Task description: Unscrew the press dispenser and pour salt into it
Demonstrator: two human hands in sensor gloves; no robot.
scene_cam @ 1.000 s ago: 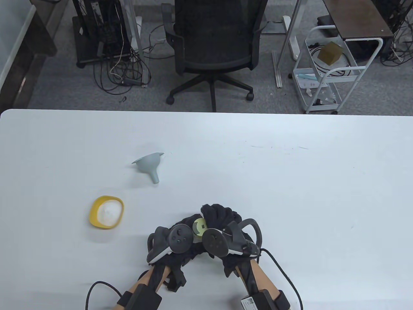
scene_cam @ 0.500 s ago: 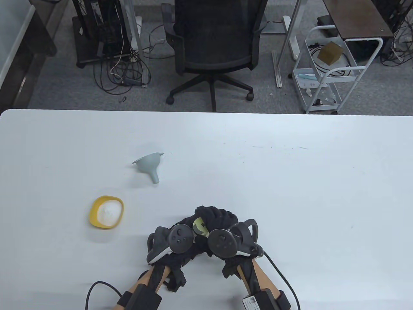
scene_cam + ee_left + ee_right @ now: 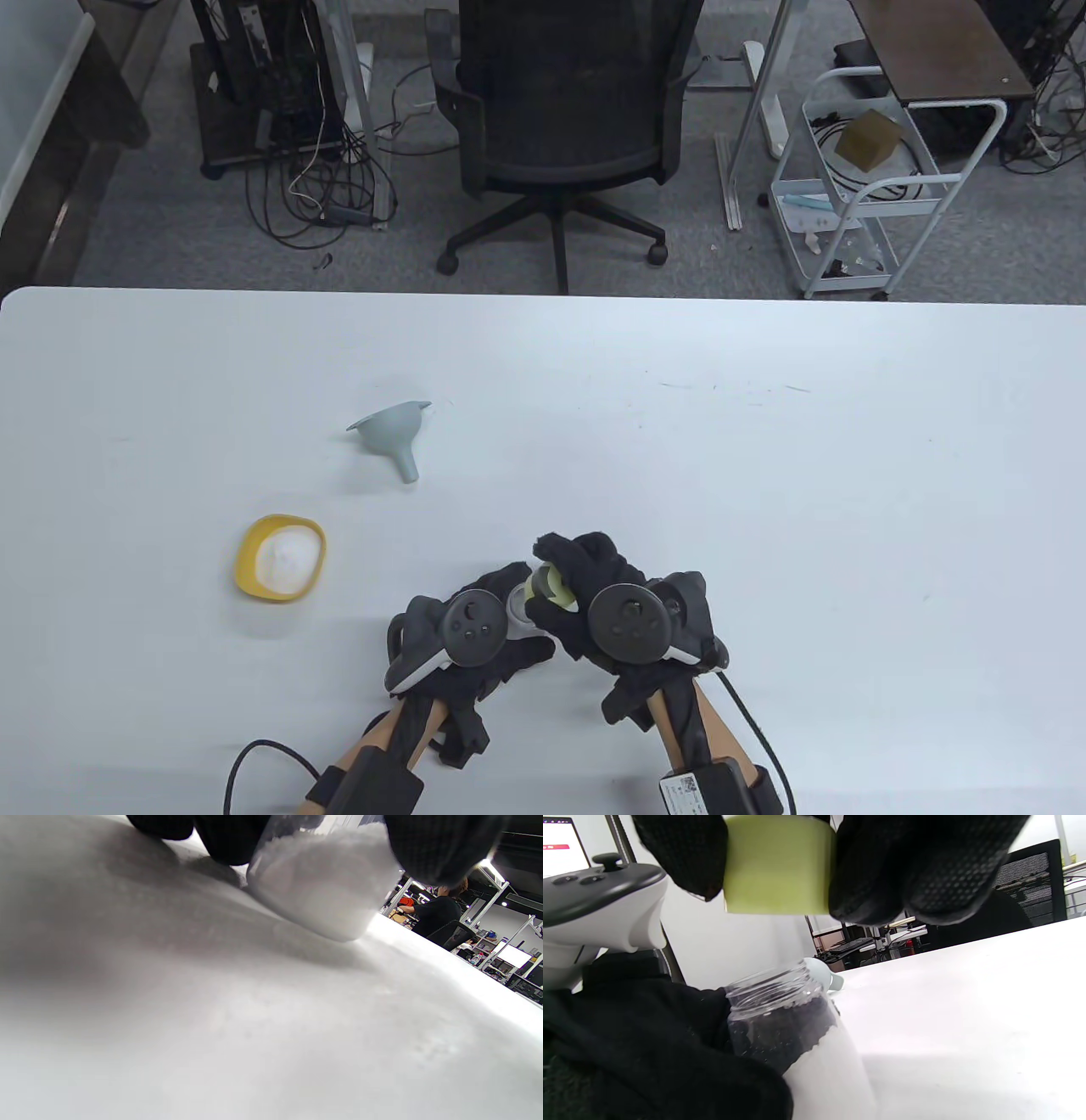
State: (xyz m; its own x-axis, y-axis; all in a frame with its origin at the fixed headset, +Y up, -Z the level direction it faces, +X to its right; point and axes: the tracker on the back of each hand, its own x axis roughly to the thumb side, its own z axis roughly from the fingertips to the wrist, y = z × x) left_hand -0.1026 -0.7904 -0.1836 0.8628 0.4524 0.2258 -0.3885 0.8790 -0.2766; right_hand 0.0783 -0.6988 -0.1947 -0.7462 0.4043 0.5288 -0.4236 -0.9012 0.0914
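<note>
Near the six o'clock edge of the white table [image 3: 764, 475], clear dispenser jar [image 3: 793, 1035] upright on the surface, partly filled with white salt, threaded mouth bare and open. Gripped around its body by the left hand [image 3: 475, 637], gloved fingers [image 3: 670, 1052] wrapped against the clear wall; base of the jar touching the table in the left wrist view. Just above and toward three o'clock of the jar's mouth, yellow-green press cap [image 3: 778, 863], apart from the threads, clear air showing between cap and neck. Pinched by the right hand [image 3: 611, 611], thumb on one side of the cap and fingers on the other. Both hands close together, nearly touching over the jar. At about ten o'clock from the hands, yellow bowl [image 3: 280, 558] heaped with white salt [image 3: 288, 556], well apart from the jar. Farther out at eleven o'clock, grey funnel [image 3: 392, 433] lying tipped on its rim, spout pointing toward five o'clock. Beyond the table's twelve o'clock edge, black office chair [image 3: 564, 110] on grey carpet.
</note>
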